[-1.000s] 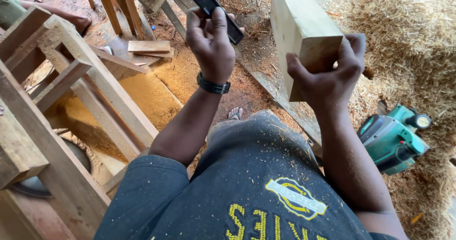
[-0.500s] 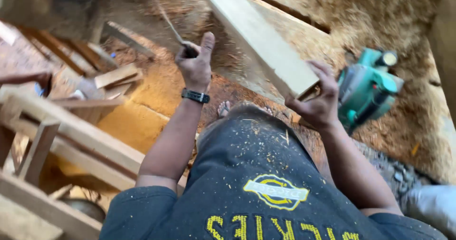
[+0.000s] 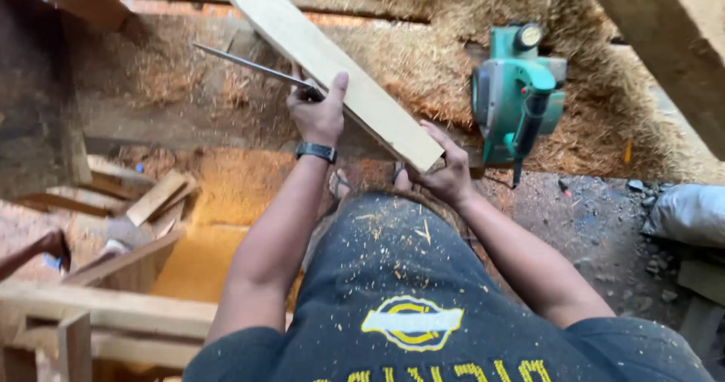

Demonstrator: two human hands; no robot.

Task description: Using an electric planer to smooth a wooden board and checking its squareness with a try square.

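Plank (image 3: 332, 68) held tilted above the sawdust floor (image 3: 423, 72); right hand (image 3: 445, 174) wraps its near end. Left hand (image 3: 319, 111), fingers closed, presses a metal square (image 3: 249, 64) against the plank's left edge. Green electric planer (image 3: 517, 91) lies near, right. Wood offcuts (image 3: 155, 197) well apart, left.

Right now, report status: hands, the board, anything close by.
Left hand gripping a thin metal square. Right hand holding the near end of the pale wooden board, tilted away. Green electric planer lying on shavings beside it.

Green electric planer (image 3: 517, 95) on sawdust, wood offcuts (image 3: 155, 197) at left, grey sack (image 3: 691, 212) at right
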